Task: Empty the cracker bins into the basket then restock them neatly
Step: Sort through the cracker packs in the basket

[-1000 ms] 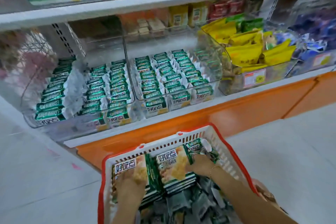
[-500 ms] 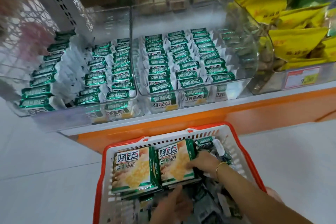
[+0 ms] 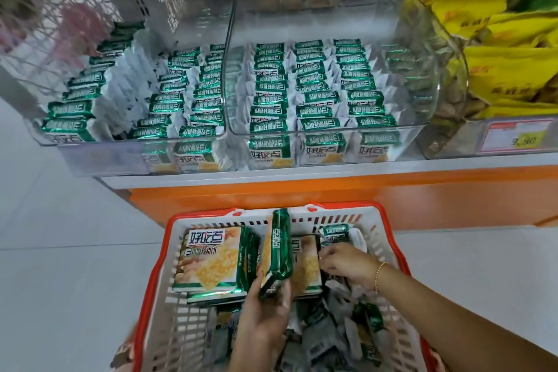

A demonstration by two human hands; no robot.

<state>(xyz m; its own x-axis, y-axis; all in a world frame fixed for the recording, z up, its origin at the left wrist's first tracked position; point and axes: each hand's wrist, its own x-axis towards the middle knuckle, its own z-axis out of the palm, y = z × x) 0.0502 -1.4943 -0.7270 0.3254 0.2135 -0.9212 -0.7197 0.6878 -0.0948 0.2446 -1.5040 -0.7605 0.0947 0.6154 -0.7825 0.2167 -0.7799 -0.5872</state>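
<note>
Green cracker pack (image 3: 279, 251): on edge, lower centre, gripped by left hand (image 3: 265, 320).
Right hand (image 3: 347, 264): fingers curled beside stack (image 3: 306, 269); grip unclear.
Basket (image 3: 169, 311): holds loose packs (image 3: 320, 338).

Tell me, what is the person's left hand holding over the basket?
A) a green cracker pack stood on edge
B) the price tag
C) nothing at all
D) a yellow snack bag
A: the left hand grips a green cracker pack by its lower end, holding it upright on edge above the red-rimmed basket.
</note>
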